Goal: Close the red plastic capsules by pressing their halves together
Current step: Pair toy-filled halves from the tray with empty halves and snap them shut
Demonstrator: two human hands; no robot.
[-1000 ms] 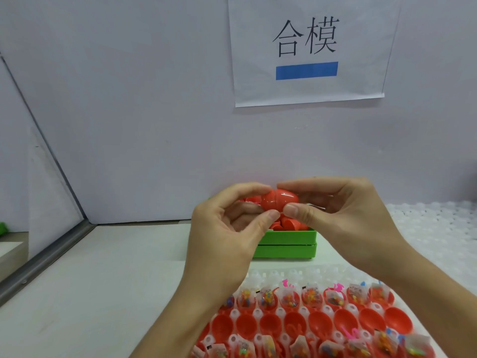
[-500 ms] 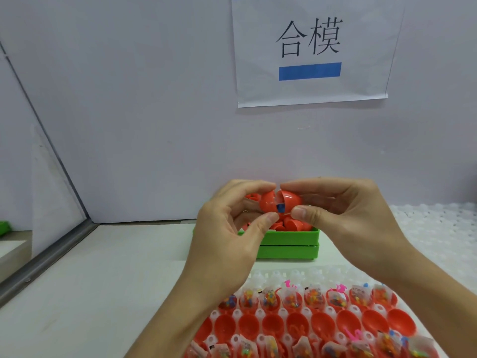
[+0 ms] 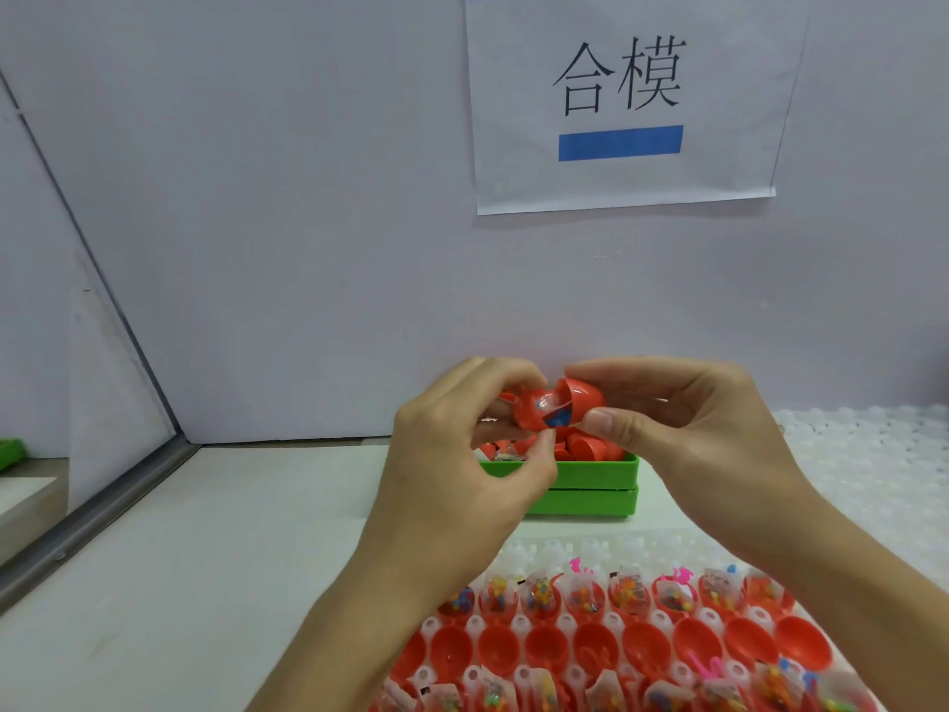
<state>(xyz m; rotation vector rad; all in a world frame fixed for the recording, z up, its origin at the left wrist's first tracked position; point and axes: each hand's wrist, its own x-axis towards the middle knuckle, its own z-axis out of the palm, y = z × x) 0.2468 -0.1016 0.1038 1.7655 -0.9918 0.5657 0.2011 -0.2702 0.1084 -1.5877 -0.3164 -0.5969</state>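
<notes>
Left hand (image 3: 462, 454) pinching one half of a glossy red plastic egg-shaped capsule (image 3: 557, 411), right hand (image 3: 683, 429) pinching the other half between thumb and forefinger. Capsule held in air above a green rectangular plastic bin (image 3: 590, 480) of red capsule pieces. Halves skewed and gaping; small packet with blue print caught in the gap. Advisable: tuck packet inside, square the rims, then press evenly until seated. Nearer, white moulded tray (image 3: 554, 552) with rows of open red half-shells (image 3: 642, 644), some filled with toy packets.
</notes>
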